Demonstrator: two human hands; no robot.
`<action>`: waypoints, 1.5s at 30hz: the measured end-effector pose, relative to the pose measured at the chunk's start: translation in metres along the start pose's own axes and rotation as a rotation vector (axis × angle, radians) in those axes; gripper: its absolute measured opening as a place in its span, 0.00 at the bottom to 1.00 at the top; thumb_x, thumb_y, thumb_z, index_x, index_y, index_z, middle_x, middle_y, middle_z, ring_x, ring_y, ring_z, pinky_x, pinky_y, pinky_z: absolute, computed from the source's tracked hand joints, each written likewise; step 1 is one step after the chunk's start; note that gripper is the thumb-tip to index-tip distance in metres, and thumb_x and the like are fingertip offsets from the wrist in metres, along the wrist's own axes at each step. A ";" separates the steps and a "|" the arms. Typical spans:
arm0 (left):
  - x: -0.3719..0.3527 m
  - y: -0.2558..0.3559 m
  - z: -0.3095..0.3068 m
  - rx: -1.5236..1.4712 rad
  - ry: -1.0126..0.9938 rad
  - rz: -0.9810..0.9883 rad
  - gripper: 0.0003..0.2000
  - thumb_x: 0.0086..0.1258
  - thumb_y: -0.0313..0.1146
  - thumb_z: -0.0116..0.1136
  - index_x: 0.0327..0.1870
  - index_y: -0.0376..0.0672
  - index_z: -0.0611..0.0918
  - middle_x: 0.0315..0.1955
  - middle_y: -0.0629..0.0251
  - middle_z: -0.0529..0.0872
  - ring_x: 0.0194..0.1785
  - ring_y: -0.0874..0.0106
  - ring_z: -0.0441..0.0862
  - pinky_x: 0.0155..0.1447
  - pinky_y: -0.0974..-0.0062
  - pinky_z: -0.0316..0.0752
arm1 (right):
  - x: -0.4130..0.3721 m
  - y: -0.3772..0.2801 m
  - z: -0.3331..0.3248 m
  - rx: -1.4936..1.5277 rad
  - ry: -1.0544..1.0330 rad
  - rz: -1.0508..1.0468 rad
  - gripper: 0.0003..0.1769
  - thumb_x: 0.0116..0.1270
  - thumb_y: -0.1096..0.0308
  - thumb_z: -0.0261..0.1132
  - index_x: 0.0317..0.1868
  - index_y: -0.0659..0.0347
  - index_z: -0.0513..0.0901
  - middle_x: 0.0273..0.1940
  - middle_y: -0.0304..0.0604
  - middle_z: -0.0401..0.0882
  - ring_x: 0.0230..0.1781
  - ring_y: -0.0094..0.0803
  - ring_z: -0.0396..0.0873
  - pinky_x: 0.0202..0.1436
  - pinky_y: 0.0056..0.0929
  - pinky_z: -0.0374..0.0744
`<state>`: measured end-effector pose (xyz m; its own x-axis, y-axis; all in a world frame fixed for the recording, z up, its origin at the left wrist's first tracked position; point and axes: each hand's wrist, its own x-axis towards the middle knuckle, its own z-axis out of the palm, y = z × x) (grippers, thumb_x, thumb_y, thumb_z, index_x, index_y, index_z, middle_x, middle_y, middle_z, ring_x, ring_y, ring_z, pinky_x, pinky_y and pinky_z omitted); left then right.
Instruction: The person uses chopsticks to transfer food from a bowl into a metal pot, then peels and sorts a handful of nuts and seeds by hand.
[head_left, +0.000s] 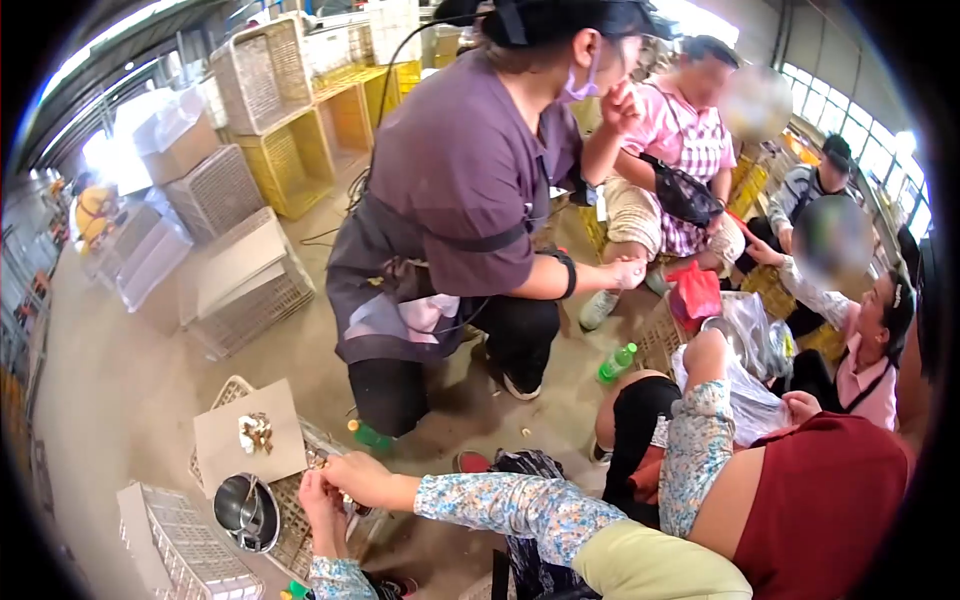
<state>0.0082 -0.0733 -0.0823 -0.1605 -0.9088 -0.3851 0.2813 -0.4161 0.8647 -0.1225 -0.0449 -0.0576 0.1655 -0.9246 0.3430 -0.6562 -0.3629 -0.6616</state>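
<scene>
At the lower left, my left hand [322, 503] and my right hand [362, 479] meet over a plastic crate [291, 535]. Both wear floral sleeves, and their fingertips are closed around something small and brownish that I cannot make out. Beyond them a cardboard sheet [222, 447] lies on the crate, bearing a small pile of brown and white pieces [256, 433]. A metal bowl [232, 496] with a utensil in it sits beside my left hand. Neither hand touches the bowl.
Before me stands a person in a purple shirt [455, 150]. Other people sit on the right, including one in a red top [820, 510]. Green bottles [617, 362] stand on the floor. Stacked crates [262, 75] line the back left, and another crate [185, 545] sits lower left.
</scene>
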 end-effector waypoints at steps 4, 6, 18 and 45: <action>0.002 0.002 0.002 -0.040 -0.047 0.029 0.06 0.67 0.28 0.51 0.27 0.44 0.73 0.17 0.77 0.72 0.16 0.87 0.63 0.19 0.89 0.56 | 0.002 0.005 0.006 -0.023 -0.047 -0.019 0.05 0.54 0.74 0.59 0.33 0.63 0.78 0.32 0.53 0.77 0.31 0.49 0.80 0.34 0.41 0.77; 0.008 -0.008 -0.001 -0.061 -0.028 0.049 0.07 0.67 0.27 0.51 0.26 0.45 0.72 0.17 0.78 0.72 0.17 0.88 0.62 0.19 0.90 0.56 | 0.003 0.000 0.000 -0.064 -0.073 0.025 0.05 0.54 0.75 0.58 0.33 0.63 0.78 0.33 0.53 0.77 0.31 0.48 0.80 0.34 0.41 0.78; 0.016 0.009 -0.012 -0.057 -0.111 0.111 0.06 0.66 0.26 0.51 0.27 0.42 0.71 0.15 0.75 0.69 0.12 0.88 0.58 0.15 0.89 0.50 | 0.027 0.010 -0.022 0.734 -0.052 0.411 0.08 0.52 0.74 0.68 0.32 0.71 0.84 0.21 0.51 0.81 0.21 0.29 0.80 0.26 0.27 0.77; 0.024 0.000 -0.025 0.114 -0.103 0.041 0.08 0.71 0.33 0.51 0.29 0.43 0.74 0.16 0.74 0.72 0.11 0.87 0.58 0.13 0.88 0.48 | 0.024 0.026 0.024 0.062 -0.032 0.077 0.06 0.57 0.74 0.56 0.35 0.67 0.74 0.25 0.53 0.79 0.30 0.50 0.81 0.31 0.43 0.76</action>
<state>0.0276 -0.0961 -0.0995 -0.2489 -0.9145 -0.3188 0.1809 -0.3673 0.9123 -0.1178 -0.0798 -0.0825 0.1401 -0.9529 0.2689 -0.6213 -0.2961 -0.7254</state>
